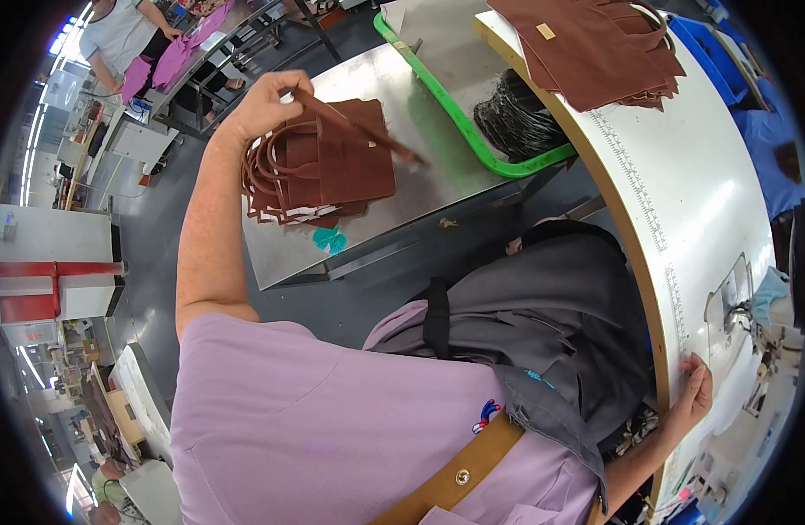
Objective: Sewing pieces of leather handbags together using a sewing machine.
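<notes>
Grey factory flooring and benches fill the frame's left, another person working at upper left. On the steel table (420, 188), upper centre, the left hand (267, 105) is pinched around a brown strap (359, 129) above the stacked brown bags (319, 171); a careful lift seems called for next. At lower right, the right hand (693, 395) is laid open-fingered on the white sewing table (709, 192).

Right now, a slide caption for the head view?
Left hand lifts a brown strap above stacked brown pieces; right hand rests on the white table.
</notes>
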`<state>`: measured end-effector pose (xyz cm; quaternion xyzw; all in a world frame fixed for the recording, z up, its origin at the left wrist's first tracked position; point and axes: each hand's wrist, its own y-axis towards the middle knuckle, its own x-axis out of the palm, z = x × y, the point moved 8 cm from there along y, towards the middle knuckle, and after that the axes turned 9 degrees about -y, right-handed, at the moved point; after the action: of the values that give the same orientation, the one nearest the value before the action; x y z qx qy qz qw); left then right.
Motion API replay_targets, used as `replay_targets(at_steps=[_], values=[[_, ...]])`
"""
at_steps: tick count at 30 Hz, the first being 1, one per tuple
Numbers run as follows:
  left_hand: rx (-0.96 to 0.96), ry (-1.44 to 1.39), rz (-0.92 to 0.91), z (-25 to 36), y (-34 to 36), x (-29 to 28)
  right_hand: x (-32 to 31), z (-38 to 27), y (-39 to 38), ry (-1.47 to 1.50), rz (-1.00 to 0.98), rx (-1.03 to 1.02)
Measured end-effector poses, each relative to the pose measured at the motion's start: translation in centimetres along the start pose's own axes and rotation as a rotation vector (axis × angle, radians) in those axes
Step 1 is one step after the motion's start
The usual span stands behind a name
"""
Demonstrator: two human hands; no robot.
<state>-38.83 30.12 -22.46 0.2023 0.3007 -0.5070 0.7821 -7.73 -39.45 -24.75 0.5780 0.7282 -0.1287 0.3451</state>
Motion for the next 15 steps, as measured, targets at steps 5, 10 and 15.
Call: replay_targets(at_steps=[5,10,15], values=[[0.283,0.099,0.096,2.6,4.1,0.5,-0.6,0.1,-0.2,-0.003,0.021,0.008],[0.265,-0.033,0.148,-0.8,5.8,0.2,-0.2,-0.1,-0.1,-0.004,0.029,0.02],[0.277,0.337,0.115,-7.4,0.1,-1.4,-0.1,0.0,-0.2,-0.005,0.037,0.03]])
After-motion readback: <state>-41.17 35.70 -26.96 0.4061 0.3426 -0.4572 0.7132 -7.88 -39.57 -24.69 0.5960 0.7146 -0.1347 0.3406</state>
